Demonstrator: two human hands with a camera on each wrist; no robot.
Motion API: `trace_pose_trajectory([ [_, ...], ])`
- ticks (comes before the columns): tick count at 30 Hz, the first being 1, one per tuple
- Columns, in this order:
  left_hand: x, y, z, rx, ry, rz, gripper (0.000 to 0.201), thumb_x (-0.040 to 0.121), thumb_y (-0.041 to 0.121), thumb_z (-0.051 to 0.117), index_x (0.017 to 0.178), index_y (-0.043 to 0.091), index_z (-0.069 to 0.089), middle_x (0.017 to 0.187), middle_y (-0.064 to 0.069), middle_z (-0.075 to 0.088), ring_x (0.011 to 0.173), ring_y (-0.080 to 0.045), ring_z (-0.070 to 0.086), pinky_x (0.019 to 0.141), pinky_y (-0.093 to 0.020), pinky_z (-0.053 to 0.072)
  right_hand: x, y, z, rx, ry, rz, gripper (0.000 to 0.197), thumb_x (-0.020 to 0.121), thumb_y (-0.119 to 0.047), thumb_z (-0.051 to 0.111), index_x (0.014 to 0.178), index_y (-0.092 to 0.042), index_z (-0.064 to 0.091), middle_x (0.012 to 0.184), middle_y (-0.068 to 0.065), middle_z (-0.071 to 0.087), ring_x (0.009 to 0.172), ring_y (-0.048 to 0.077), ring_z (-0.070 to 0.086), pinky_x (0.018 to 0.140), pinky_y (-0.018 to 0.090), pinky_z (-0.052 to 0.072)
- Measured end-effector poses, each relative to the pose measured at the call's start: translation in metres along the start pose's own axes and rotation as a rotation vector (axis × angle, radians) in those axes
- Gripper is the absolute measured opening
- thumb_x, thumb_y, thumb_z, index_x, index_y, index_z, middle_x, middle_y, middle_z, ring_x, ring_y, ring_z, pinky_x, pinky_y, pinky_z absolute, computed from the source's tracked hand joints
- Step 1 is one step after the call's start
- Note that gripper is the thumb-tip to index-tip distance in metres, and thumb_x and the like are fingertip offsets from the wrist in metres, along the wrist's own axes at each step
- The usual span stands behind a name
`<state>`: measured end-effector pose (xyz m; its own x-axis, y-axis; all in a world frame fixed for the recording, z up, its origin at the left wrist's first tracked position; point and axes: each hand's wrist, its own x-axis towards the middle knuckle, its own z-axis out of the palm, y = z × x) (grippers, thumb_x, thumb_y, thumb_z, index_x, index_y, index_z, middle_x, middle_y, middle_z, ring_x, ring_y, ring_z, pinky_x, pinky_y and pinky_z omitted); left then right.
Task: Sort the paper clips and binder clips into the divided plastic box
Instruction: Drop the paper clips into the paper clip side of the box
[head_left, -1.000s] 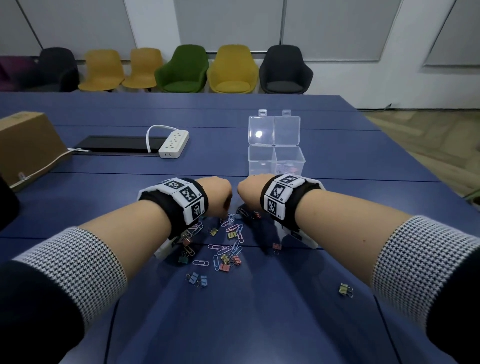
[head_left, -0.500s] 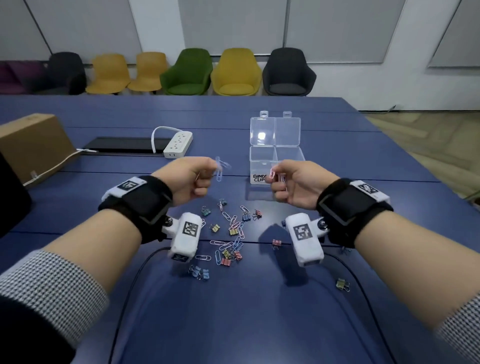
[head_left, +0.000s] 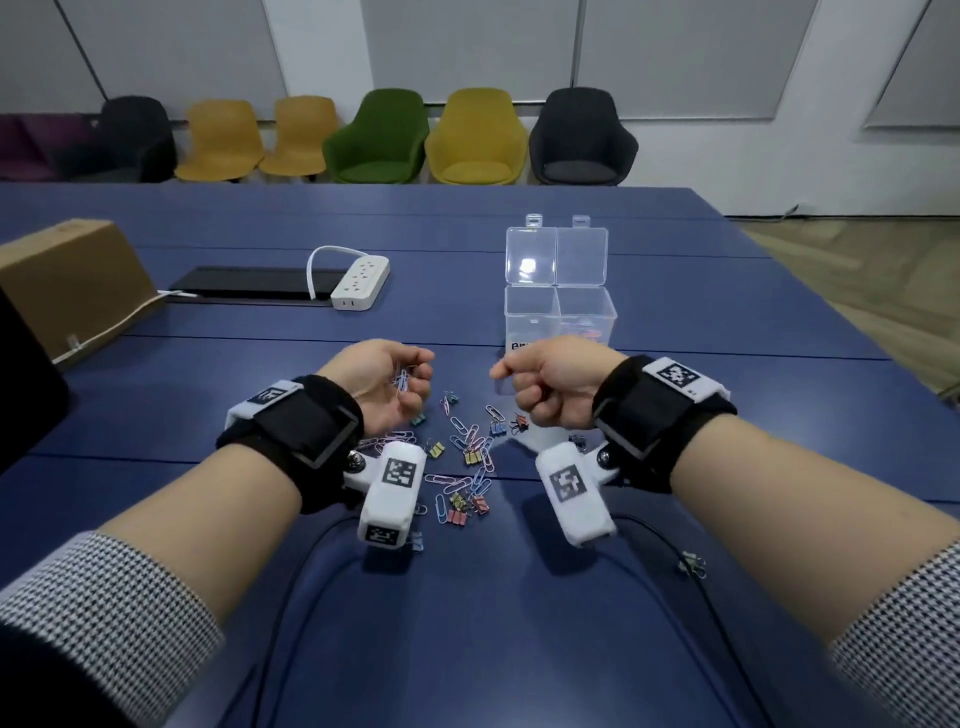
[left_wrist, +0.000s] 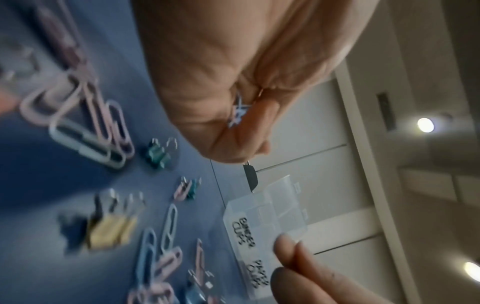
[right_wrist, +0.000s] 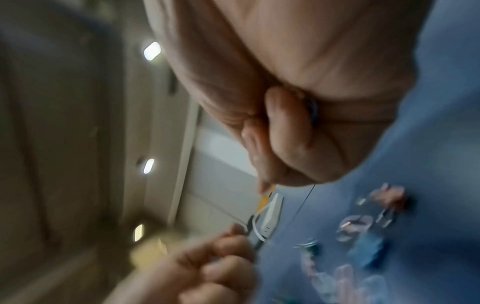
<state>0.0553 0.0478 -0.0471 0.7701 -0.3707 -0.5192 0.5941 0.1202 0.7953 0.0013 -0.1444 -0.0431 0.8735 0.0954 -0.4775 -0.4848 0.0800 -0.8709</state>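
Paper clips (head_left: 401, 381) lie cupped in left hand (head_left: 382, 382); right hand (head_left: 550, 387) clenched, contents hidden. Risk: spilling short of divided box (head_left: 558, 312).

A meeting room: long blue table (head_left: 519, 649), row of chairs (head_left: 379, 140) along wall.

I see pastel paper clips (head_left: 470, 441) and binder clips (head_left: 457, 514) scattered before the open, clear divided plastic box (head_left: 558, 306).
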Motion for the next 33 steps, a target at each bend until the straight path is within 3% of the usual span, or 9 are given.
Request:
trace_pose_trajectory([
  [3, 0.003, 0.006, -0.003, 0.189, 0.054, 0.013, 0.025, 0.097, 0.015, 0.033, 0.076, 0.014, 0.047, 0.046, 0.006, 0.027, 0.031, -0.007, 0.02, 0.032, -0.014, 0.012, -0.001, -0.003, 0.006, -0.631, 0.12, -0.077, 0.017, 0.096, -0.013, 0.043, 0.089, -0.013, 0.059, 0.058, -0.001, 0.042, 0.043, 0.009, 0.036, 0.037, 0.019, 0.03],
  [5, 0.007, 0.009, -0.004, 0.416, 0.104, 0.067, 0.022, 0.094, 0.017, 0.043, 0.077, 0.013, 0.055, 0.047, 0.006, 0.025, 0.034, -0.008, 0.017, 0.035, -0.013, 0.011, -0.001, -0.004, 0.011, -0.989, 0.145, -0.135, 0.018, 0.094, -0.014, 0.048, 0.102, -0.011, 0.064, 0.063, -0.002, 0.049, 0.048, 0.01, 0.044, 0.044, 0.021, 0.035],
  [8, 0.009, 0.012, 0.0, 1.046, 0.19, 0.244, 0.008, 0.083, 0.02, 0.065, 0.076, 0.017, 0.064, 0.049, 0.003, 0.037, 0.045, -0.016, 0.029, 0.04, -0.014, 0.022, 0.0, -0.002, 0.019, -1.217, 0.098, -0.144, 0.031, 0.093, -0.012, 0.048, 0.118, 0.0, 0.063, 0.084, 0.005, 0.061, 0.063, 0.014, 0.052, 0.052, 0.017, 0.04],
  [10, 0.009, 0.015, 0.008, 1.408, 0.203, 0.392, 0.004, 0.081, 0.019, 0.069, 0.082, 0.021, 0.067, 0.054, 0.01, 0.046, 0.053, -0.013, 0.041, 0.047, -0.018, 0.032, -0.002, -0.002, 0.025, -1.302, 0.081, -0.166, 0.034, 0.095, -0.01, 0.044, 0.125, -0.009, 0.062, 0.112, 0.005, 0.065, 0.087, 0.019, 0.058, 0.06, 0.021, 0.042],
  [12, 0.013, 0.016, 0.013, 1.591, 0.173, 0.448, 0.015, 0.08, 0.018, 0.072, 0.093, 0.024, 0.069, 0.063, 0.011, 0.044, 0.057, -0.008, 0.043, 0.06, -0.021, 0.033, -0.004, -0.005, 0.029, -1.386, 0.067, -0.235, 0.038, 0.097, -0.009, 0.04, 0.128, -0.019, 0.06, 0.127, -0.001, 0.061, 0.103, 0.021, 0.059, 0.079, 0.022, 0.046],
  [17, 0.026, 0.016, 0.022, 1.785, 0.144, 0.424, 0.013, 0.074, 0.02, 0.077, 0.084, 0.025, 0.072, 0.071, 0.006, 0.055, 0.07, -0.015, 0.051, 0.066, -0.023, 0.039, 0.003, -0.013, 0.026, -1.379, 0.17, -0.34, 0.027, 0.093, -0.018, 0.051, 0.112, -0.016, 0.07, 0.118, 0.003, 0.067, 0.106, 0.023, 0.061, 0.086, 0.025, 0.045],
  [22, 0.029, 0.01, 0.026, 1.821, 0.153, 0.468, 0.006, 0.075, 0.022, 0.074, 0.08, 0.018, 0.074, 0.085, 0.001, 0.069, 0.074, -0.017, 0.058, 0.064, -0.024, 0.04, 0.012, -0.014, 0.021, -1.294, 0.234, -0.339, 0.023, 0.091, -0.017, 0.055, 0.106, -0.012, 0.071, 0.113, 0.005, 0.068, 0.103, 0.023, 0.062, 0.078, 0.024, 0.043],
  [29, 0.028, 0.011, 0.024, 1.809, 0.152, 0.415, 0.011, 0.074, 0.014, 0.074, 0.081, 0.021, 0.069, 0.069, 0.008, 0.056, 0.068, -0.015, 0.054, 0.057, -0.022, 0.039, 0.016, -0.015, 0.018, -1.269, 0.233, -0.332, 0.021, 0.089, -0.016, 0.057, 0.103, -0.013, 0.072, 0.099, 0.003, 0.066, 0.092, 0.02, 0.06, 0.073, 0.022, 0.041],
  [33, 0.03, 0.012, 0.023, 1.841, 0.072, 0.344, 0.021, 0.068, 0.014, 0.077, 0.079, 0.03, 0.068, 0.063, 0.009, 0.052, 0.061, -0.014, 0.052, 0.06, -0.023, 0.042, 0.014, -0.014, 0.027, -1.422, 0.142, -0.329, 0.019, 0.082, -0.026, 0.068, 0.098, -0.016, 0.073, 0.084, -0.002, 0.061, 0.078, 0.017, 0.055, 0.058, 0.021, 0.041],
])
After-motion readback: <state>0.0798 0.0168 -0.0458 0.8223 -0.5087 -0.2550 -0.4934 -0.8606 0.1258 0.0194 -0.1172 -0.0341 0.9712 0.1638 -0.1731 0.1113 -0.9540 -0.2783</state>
